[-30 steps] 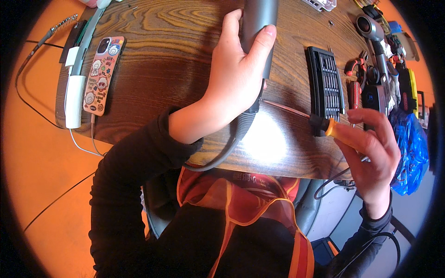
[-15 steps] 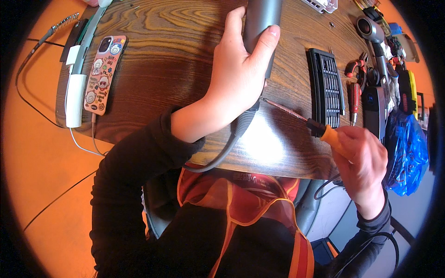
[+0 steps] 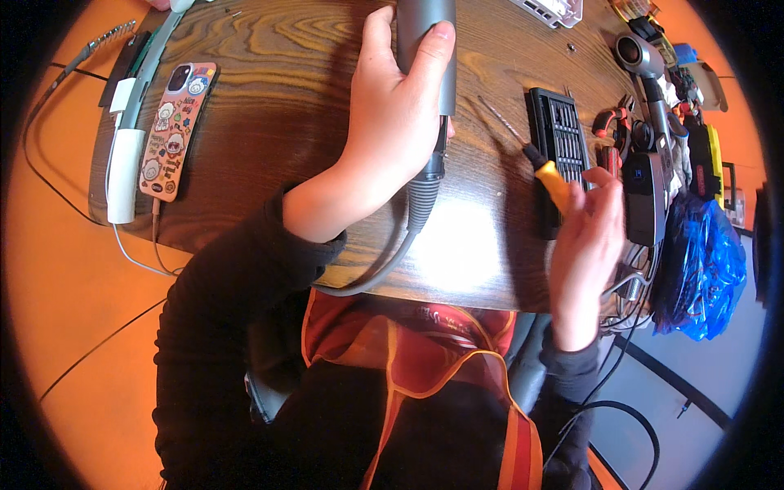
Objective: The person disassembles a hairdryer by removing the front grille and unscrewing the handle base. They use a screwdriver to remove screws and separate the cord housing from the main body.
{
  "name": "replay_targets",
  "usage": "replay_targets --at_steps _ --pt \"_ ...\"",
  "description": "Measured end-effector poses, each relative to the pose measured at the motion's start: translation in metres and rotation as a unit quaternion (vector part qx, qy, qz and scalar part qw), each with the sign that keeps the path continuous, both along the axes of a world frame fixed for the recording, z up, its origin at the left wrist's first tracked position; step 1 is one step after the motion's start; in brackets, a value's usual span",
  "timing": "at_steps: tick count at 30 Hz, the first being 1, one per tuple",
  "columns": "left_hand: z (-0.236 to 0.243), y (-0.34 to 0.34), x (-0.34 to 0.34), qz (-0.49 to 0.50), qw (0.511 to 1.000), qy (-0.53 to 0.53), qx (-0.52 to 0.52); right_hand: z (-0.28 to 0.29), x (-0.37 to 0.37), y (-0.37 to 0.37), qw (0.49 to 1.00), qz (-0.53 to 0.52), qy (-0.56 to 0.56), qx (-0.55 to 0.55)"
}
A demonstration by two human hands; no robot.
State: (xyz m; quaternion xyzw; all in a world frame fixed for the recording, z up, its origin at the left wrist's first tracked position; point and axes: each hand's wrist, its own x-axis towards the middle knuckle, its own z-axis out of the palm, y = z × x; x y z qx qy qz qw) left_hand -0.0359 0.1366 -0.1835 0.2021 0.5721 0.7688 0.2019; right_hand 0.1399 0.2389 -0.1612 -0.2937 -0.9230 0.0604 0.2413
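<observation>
My left hand [image 3: 392, 131] is closed round a grey metal cylinder [image 3: 423, 18] near the top centre. From the cylinder's lower end, a black ribbed sleeve [image 3: 420, 204] and a cable curve down to the table's front edge. My right hand [image 3: 584, 245] holds the yellow and black handle of a screwdriver [image 3: 554, 180] by its end, its metal shaft pointing up and left, apart from the cylinder. Beside it lies a black bit case [image 3: 562, 122] with rows of bits.
At left lie a sticker-covered phone [image 3: 171, 147] on a cable and a white power bank or block [image 3: 124, 175]. At right are red-handled pliers [image 3: 606, 118], a grey dryer-shaped device [image 3: 637, 53], a device with a display [image 3: 645, 204] and a blue plastic bag [image 3: 702, 269].
The screwdriver tip has left the cylinder's lower end and swung upward. My right hand has moved left and turned. My left hand and the cylinder have shifted slightly left and up.
</observation>
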Motion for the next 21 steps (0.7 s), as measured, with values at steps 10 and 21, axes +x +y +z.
replay_targets --at_steps 10,21 --pt "0.006 0.001 0.006 0.005 1.000 -0.025 0.005 -0.018 -0.024 -0.046 0.999 0.001 -0.035 -0.016" --pt "0.007 0.002 0.012 0.027 0.999 0.006 -0.024 -0.006 -0.045 -0.054 0.916 0.129 0.158 -0.345"
